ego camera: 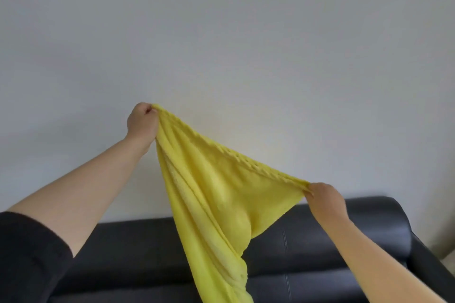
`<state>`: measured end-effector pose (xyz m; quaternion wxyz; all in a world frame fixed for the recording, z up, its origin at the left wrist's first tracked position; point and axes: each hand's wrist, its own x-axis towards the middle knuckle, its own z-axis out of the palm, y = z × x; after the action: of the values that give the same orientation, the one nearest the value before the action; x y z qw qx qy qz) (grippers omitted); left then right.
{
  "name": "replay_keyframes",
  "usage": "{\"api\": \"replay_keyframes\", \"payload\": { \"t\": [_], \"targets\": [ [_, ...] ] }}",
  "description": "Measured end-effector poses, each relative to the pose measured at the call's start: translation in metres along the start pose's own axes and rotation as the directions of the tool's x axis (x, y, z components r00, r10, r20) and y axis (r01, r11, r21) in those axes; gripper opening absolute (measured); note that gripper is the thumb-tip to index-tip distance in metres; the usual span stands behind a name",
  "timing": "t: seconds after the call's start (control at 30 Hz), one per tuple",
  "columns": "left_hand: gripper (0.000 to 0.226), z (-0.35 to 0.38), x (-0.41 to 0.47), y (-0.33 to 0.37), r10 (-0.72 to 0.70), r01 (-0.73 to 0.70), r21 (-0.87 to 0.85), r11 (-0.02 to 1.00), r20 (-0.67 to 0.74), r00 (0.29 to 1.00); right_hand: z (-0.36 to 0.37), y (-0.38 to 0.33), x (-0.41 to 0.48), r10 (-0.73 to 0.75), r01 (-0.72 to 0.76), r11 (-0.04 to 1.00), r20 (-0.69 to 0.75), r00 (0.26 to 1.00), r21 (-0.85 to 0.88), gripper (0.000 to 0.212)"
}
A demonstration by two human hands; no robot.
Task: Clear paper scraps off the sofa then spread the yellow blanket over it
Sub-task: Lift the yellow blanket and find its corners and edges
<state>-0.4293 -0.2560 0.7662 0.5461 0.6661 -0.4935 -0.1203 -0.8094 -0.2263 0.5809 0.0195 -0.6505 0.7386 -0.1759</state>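
The yellow blanket (211,194) hangs in the air in front of the black sofa (344,248), stretched along its top edge between both hands. My left hand (142,123) is raised high and grips one end of that edge. My right hand (325,198) is lower, to the right, and pinches the other end. The rest of the blanket droops in bunched folds down to the bottom of the view and covers the middle of the sofa back. No paper scraps show on the visible part of the sofa.
A plain pale wall (221,32) fills the view above the sofa. The sofa's rounded right armrest (428,261) is at the right edge, with a sliver of light floor (449,259) beyond it.
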Motion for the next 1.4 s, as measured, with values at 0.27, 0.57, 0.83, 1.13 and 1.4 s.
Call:
{"api": "replay_keyframes", "payload": {
  "t": [0.27, 0.57, 0.83, 1.13, 1.4],
  "targets": [
    [0.019, -0.004, 0.027, -0.008, 0.028, -0.016, 0.116, 0.993, -0.1, 0.995, -0.199, -0.032, 0.103, -0.077, -0.015, 0.976, -0.408, 0.91, -0.219, 0.021],
    [0.026, -0.047, 0.087, 0.155, 0.022, -0.106, -0.396, 0.912, -0.212, 0.977, -0.401, -0.088, 0.106, -0.088, -0.091, 0.976, -0.739, 0.668, -0.199, 0.019],
    [0.031, -0.1, 0.111, 0.306, -0.003, -0.098, -0.785, 0.612, -0.126, 0.992, -0.521, -0.123, 0.085, 0.238, 0.268, 0.809, -0.708, 0.664, 0.523, 0.02],
    [0.01, -0.125, 0.113, 0.354, 0.488, -0.661, -0.527, 0.534, -0.447, 0.75, -0.573, -0.16, 0.052, -0.025, 0.39, 0.902, -0.879, 0.476, 0.186, 0.087],
    [0.014, -0.144, 0.113, 0.361, 0.35, -0.522, -0.666, 0.534, -0.388, 0.853, -0.569, -0.162, 0.049, 0.027, 0.354, 0.915, -0.903, 0.429, 0.195, 0.099]
  ]
}}
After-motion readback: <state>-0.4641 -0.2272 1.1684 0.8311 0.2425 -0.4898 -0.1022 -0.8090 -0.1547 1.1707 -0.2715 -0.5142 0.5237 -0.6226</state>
